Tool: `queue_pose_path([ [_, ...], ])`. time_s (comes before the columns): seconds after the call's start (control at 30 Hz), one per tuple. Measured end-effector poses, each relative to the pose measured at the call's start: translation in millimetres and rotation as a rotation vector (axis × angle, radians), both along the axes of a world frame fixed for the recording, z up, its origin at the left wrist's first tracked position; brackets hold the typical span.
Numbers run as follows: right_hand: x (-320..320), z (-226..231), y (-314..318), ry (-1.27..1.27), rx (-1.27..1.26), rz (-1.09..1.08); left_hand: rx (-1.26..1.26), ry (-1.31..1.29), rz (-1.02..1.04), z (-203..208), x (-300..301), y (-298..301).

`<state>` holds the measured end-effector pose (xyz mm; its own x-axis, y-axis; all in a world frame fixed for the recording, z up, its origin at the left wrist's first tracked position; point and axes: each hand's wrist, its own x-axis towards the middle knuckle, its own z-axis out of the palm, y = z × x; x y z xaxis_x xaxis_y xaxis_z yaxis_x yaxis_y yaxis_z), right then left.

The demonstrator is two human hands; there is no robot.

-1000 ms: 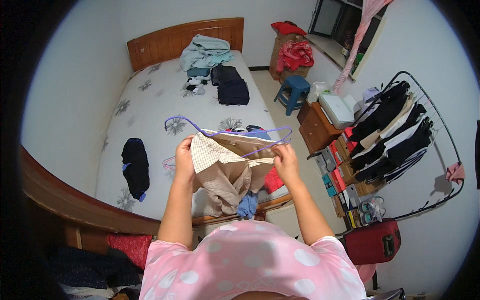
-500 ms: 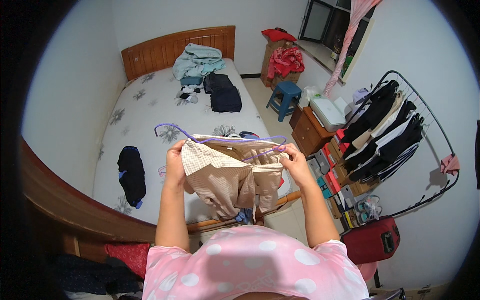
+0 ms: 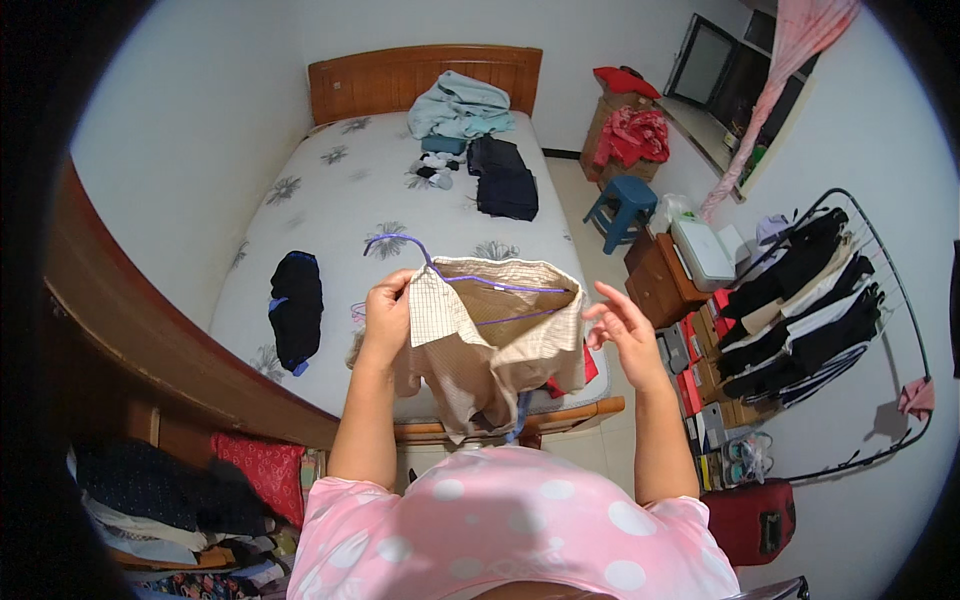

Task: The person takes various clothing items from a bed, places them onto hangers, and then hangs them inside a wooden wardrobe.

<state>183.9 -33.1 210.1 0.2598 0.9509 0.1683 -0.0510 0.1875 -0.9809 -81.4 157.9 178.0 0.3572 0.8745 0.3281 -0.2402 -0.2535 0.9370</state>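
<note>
A beige garment with a fine check point(image 3: 470, 372) hangs in front of me, its upper opening gaping toward me. Whether it is a shirt or something else I cannot tell. Inside the opening lies a thin purple hanger point(image 3: 510, 287), its hook sticking out past the left edge of the cloth. My left hand point(image 3: 388, 308) is closed on the garment's left upper corner, just below the hook. At the other side my right hand point(image 3: 622, 328) is off the cloth, fingers apart, with nothing in it.
Beyond is a bed point(image 3: 370, 215) with dark folded clothes point(image 3: 505, 185), a light blue blanket point(image 3: 460, 105) and a black garment point(image 3: 297, 312). At right stand a clothes rack point(image 3: 905, 300), shoe boxes, a blue stool point(image 3: 622, 208) and a red suitcase point(image 3: 750, 520). Clothes fill the lower left.
My right hand has let go of the garment's right corner and opened beside it. The hanger's right arm now sits inside the opening. My view has turned slightly left.
</note>
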Motion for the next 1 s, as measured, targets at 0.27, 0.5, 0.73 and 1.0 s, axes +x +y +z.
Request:
queue_pose_path([
  [0.27, 14.6, -28.0, 37.8, -0.800, 0.156, -0.166, 0.068, -0.020, 0.002, -17.4, -15.9, 11.2],
  [0.5, -6.0, -22.6, 47.7, -1.090, 0.109, -0.020, 0.067, 0.026, 0.019, -0.8, -24.5, 0.7],
  [0.73, -52.9, -21.8, 61.1, -1.284, 0.276, -0.063, 0.301, 0.249, 0.034, 7.5, -15.7, -12.2],
  [1.0, -62.0, -14.6, 58.2, -1.083, 0.219, -0.246, 0.531, 0.282, 0.136, 12.0, -22.4, -11.8],
])
